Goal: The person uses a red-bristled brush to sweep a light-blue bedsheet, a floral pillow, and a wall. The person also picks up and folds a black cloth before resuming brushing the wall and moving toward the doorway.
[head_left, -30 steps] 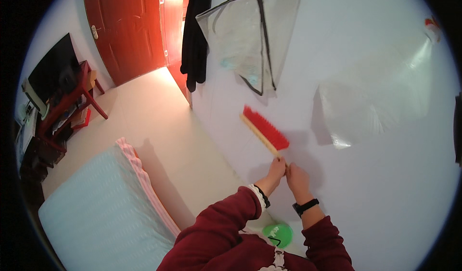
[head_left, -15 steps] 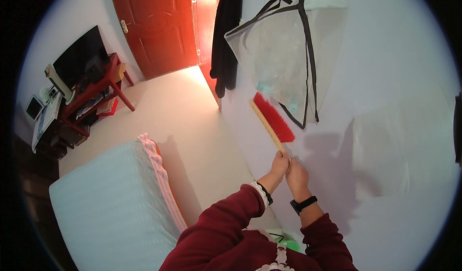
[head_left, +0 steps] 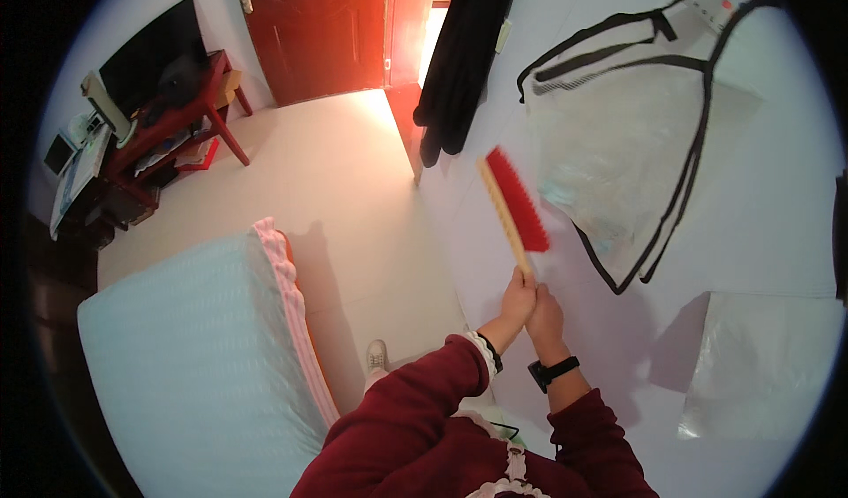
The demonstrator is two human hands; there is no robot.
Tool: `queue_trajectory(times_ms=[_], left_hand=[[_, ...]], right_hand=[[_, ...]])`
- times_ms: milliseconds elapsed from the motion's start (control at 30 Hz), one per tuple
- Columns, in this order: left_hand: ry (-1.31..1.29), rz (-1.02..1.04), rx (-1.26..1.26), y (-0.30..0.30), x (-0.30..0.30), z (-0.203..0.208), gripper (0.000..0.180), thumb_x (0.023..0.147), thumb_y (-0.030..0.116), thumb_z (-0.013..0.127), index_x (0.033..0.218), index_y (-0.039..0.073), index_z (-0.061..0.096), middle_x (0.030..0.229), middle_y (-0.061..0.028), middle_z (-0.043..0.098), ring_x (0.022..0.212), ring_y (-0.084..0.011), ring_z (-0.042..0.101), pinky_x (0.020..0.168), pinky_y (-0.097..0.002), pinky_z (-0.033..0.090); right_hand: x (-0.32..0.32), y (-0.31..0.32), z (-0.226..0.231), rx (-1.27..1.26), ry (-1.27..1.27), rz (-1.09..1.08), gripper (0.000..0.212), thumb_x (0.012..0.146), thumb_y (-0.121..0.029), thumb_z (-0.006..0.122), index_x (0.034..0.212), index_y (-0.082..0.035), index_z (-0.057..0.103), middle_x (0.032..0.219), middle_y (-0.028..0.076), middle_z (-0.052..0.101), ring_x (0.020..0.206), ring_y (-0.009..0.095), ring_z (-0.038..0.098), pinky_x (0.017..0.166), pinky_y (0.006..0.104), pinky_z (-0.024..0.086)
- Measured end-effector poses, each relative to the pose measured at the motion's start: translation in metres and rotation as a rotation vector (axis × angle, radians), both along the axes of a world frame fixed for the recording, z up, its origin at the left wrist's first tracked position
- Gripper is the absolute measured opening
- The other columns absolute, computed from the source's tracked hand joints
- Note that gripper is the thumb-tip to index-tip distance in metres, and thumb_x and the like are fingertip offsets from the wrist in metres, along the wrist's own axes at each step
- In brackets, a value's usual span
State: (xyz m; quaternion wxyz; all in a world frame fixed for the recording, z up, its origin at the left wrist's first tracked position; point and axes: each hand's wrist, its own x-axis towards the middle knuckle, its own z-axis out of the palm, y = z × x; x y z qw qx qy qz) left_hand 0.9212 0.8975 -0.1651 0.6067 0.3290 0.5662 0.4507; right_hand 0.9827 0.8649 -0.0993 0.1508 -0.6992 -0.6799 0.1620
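Observation:
A bed brush (head_left: 521, 208) with red bristles and a pale wooden back is held out in front of me, its bristles facing right toward the wall. My left hand (head_left: 516, 304) is closed round its handle. Right beside it, my right hand (head_left: 545, 318) is also closed at the lower end of the handle, which the fingers hide. To the right of the bristles, a clear bag with black trim (head_left: 623, 136) hangs against the pale wall. I cannot tell whether the bristles touch anything.
A bed with a light blue cover (head_left: 190, 339) stands at left. Beyond it are a red desk (head_left: 181, 127) with a black screen (head_left: 155, 52) and a red-brown door (head_left: 309, 30). Dark clothing (head_left: 465, 65) hangs near the door. A translucent sheet (head_left: 760, 365) is on the wall at right.
The hanging bag and wall sheet appear farther right and my shoe has come into view. Both hands still hold the brush, which now stands more upright.

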Motion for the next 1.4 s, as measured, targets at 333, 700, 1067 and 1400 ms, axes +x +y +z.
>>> queue_trajectory(times_ms=[333,700,1067,1400], left_hand=[[0.052,-0.171,0.071,0.048,-0.042,0.002,0.059,0.101,0.032,0.041,0.15,0.005,0.023,0.117,-0.0239,0.06,0.11,-0.0383,0.057,0.094,-0.0414,0.044],[0.115,-0.182,-0.165,0.098,-0.048,-0.192,0.058,0.098,0.04,0.041,0.141,0.002,0.036,0.117,-0.0278,0.061,0.112,-0.0426,0.056,0.094,-0.0451,0.044],[-0.07,-0.141,-0.369,0.077,-0.031,-0.37,0.058,0.097,0.046,0.047,0.121,-0.007,0.052,0.123,-0.0239,0.059,0.119,-0.0323,0.054,0.1,-0.0379,0.039],[-0.164,-0.269,-0.567,-0.038,0.039,-0.444,0.063,0.098,0.052,0.034,0.12,-0.004,0.053,0.122,-0.0299,0.055,0.118,-0.0472,0.048,0.102,-0.0477,0.038]], right_hand=[[-0.041,0.053,-0.03,-0.044,-0.052,-0.167,0.028,0.098,-0.034,0.048,0.1,-0.006,0.052,0.088,0.017,0.065,0.082,0.036,0.064,0.067,0.0444,0.049],[-0.055,0.12,-0.214,-0.333,-0.382,-0.117,0.029,0.094,-0.034,0.052,0.098,-0.006,0.05,0.091,0.015,0.066,0.083,0.037,0.065,0.066,0.0462,0.052],[-0.033,0.117,-0.399,-0.497,-0.239,-0.01,0.023,0.089,-0.026,0.056,0.091,-0.004,0.059,0.079,0.017,0.067,0.078,0.038,0.065,0.063,0.0449,0.051],[0.084,0.004,-0.517,-0.669,-0.263,0.081,0.028,0.089,-0.028,0.055,0.092,0.0,0.054,0.083,0.024,0.066,0.084,0.042,0.065,0.07,0.0502,0.051]])
